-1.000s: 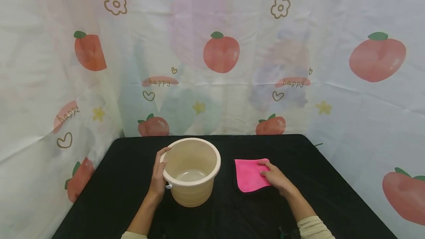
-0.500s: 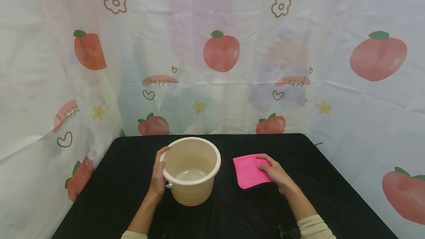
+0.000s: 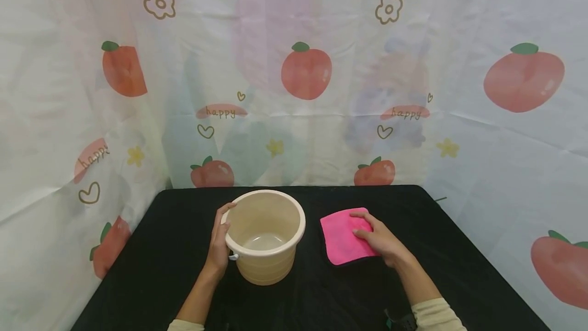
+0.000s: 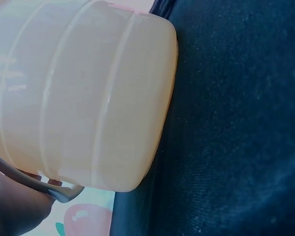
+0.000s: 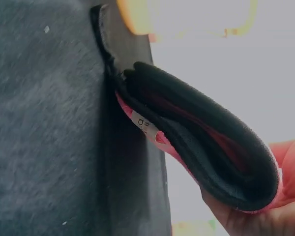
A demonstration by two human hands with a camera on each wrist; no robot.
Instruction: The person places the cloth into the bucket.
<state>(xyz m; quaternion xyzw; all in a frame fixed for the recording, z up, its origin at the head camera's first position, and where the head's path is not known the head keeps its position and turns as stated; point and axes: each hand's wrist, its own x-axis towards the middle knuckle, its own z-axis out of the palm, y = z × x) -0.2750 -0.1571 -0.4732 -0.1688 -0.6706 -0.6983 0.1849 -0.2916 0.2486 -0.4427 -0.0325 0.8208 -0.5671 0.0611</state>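
A cream plastic bucket (image 3: 265, 264) stands upright on the black-covered table, its open mouth tilted into sight. My left hand (image 3: 219, 244) holds it by the left side of the rim, above a small grey handle joint. Ribbed bucket wall (image 4: 83, 98) fills much of the left wrist view, with the hand (image 4: 19, 204) at its lower left corner. To the right of the bucket, my right hand (image 3: 381, 239) grips a folded pink cloth (image 3: 343, 236) by its right side. Close up, the cloth (image 5: 201, 132) shows dark inner layers, a white label and one end trailing near the tabletop.
The black tabletop (image 3: 294, 310) runs back to a white curtain (image 3: 340, 137) printed with fruit and flowers, which also hangs on both sides. A small dark object (image 3: 400, 322) lies by the right forearm at the near edge.
My right hand has shifted slightly left and farther back, and the pink cloth has moved and turned a little with it. The left hand and bucket have stayed in place.
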